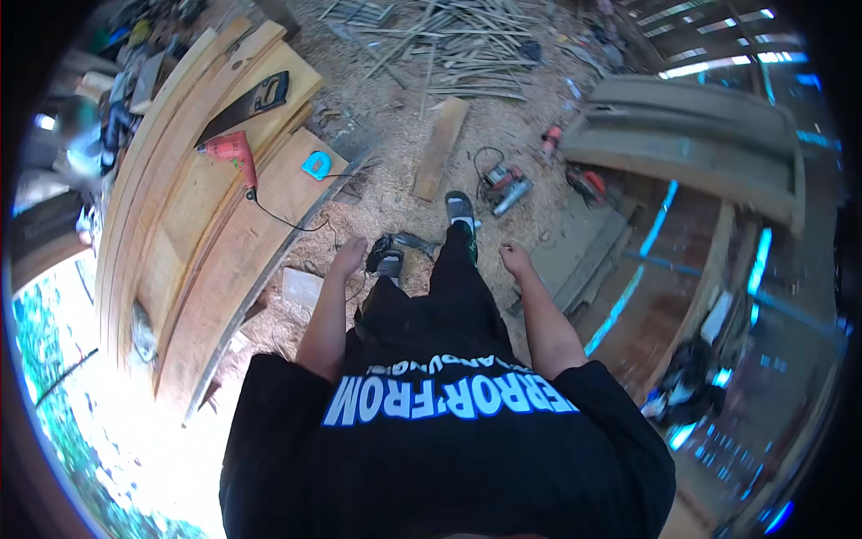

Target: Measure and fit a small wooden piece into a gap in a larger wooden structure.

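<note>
Drill cord runs near curled left hand, right hand likewise curled.

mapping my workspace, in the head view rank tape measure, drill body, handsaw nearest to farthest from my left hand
1. Blue tape measure: ahead-left of your left hand
2. Red drill body: farther left
3. Handsaw: beyond the drill body

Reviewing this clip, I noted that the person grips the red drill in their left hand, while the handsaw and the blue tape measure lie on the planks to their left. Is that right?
Not quite: the head view shows the red drill lying on the planks, apart from the left hand. The handsaw and blue tape measure do lie there.
</note>
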The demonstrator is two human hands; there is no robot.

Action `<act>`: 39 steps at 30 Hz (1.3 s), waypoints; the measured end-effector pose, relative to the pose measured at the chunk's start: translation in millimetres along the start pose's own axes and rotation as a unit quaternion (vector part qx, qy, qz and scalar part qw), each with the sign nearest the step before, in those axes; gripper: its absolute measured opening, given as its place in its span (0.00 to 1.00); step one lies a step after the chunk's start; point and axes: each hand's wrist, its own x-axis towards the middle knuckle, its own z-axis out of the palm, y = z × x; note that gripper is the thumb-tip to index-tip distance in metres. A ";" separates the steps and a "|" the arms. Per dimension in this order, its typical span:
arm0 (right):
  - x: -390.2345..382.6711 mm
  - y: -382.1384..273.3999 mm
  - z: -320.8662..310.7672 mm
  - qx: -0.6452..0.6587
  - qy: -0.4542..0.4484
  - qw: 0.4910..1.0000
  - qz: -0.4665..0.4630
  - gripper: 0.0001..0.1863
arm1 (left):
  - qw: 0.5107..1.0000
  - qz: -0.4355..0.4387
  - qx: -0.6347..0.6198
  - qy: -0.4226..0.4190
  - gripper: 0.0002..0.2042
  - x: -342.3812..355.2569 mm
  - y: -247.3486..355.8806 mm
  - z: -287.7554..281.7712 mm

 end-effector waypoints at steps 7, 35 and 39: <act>202.7 -75.3 50.7 -0.071 -0.086 0.993 -0.040 0.21 | 0.991 -0.074 -0.043 0.103 0.18 -42.0 28.6 60.7; 431.3 -43.5 457.6 -0.160 0.056 0.960 0.222 0.80 | 0.891 -0.254 -0.350 0.139 0.18 158.1 -78.2 193.7; 412.7 -35.6 419.7 -0.163 0.054 0.960 0.223 0.75 | 0.877 -0.248 -0.384 0.147 0.16 153.7 -80.1 202.9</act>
